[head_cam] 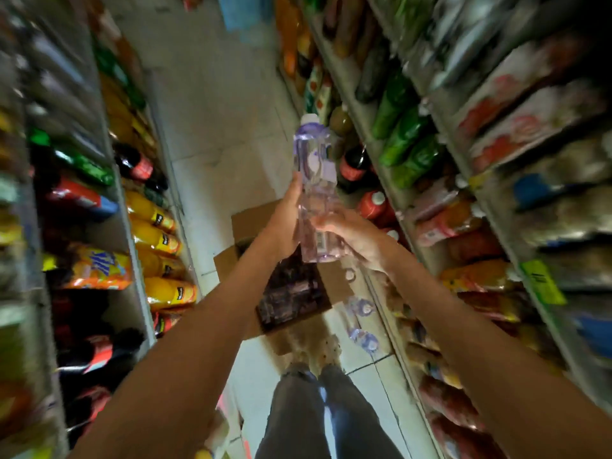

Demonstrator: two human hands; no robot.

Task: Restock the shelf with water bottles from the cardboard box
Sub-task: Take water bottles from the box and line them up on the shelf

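I hold one clear water bottle with a white cap and a purple label upright in mid-air over the aisle. My left hand grips its left side. My right hand wraps round its lower part near the barcode. Below them on the floor stands the open cardboard box, dark inside, with more bottles in it. A few water bottles lie low on the right, at the foot of the right shelf.
Shelves line both sides of the narrow tiled aisle. Orange juice bottles and cola bottles fill the left shelf. Green and red soda bottles and snack packets fill the right one. My legs stand behind the box.
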